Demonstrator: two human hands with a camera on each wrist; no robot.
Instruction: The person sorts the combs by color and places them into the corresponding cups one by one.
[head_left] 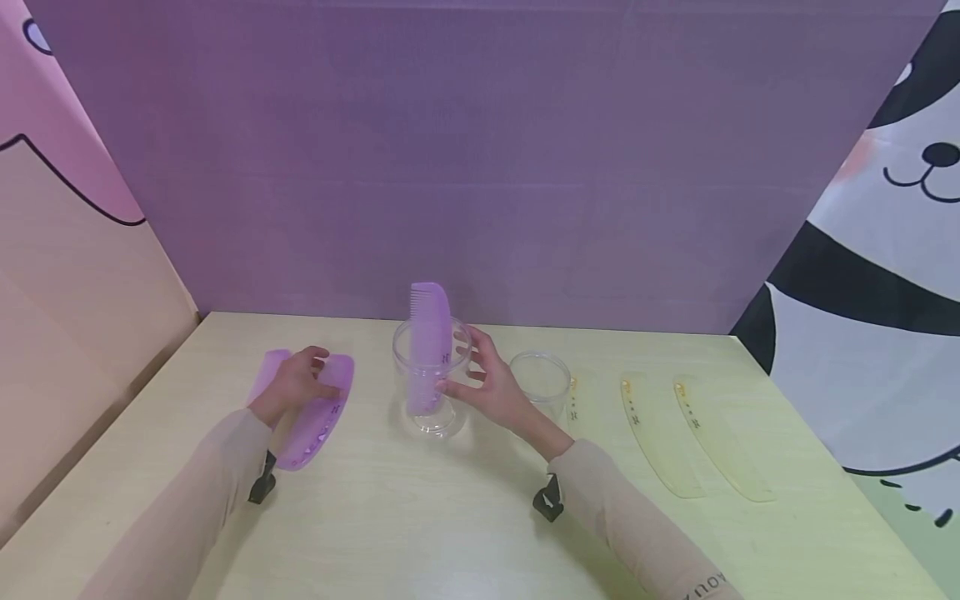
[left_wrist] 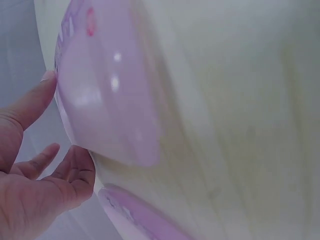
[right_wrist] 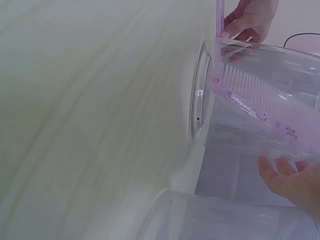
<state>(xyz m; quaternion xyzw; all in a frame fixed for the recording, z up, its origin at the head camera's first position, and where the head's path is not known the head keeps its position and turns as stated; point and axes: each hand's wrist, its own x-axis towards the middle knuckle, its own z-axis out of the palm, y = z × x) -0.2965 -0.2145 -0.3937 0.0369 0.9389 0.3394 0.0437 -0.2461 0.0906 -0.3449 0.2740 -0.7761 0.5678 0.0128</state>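
Near the left of the head view, your left hand is resting over two purple combs lying on the worktop: the left purple comb is showing beyond your wrist, and the right purple comb is lying under your thumb. In the left wrist view, your thumb is touching that comb's edge and standing apart from your bending fingers; from this angle you cannot fairly tell whether they are pinching it.

At the centre, your right hand is curling round the right side of a clear cup, thumb in front and fingers behind. The cup is standing upright on the worktop, and a third purple comb is standing inside it, its teeth facing left and its top rising above the rim.

Just right of your hand, a second clear cup is standing upright. Three yellow combs are lying at right of centre, the leftmost partly behind that cup.
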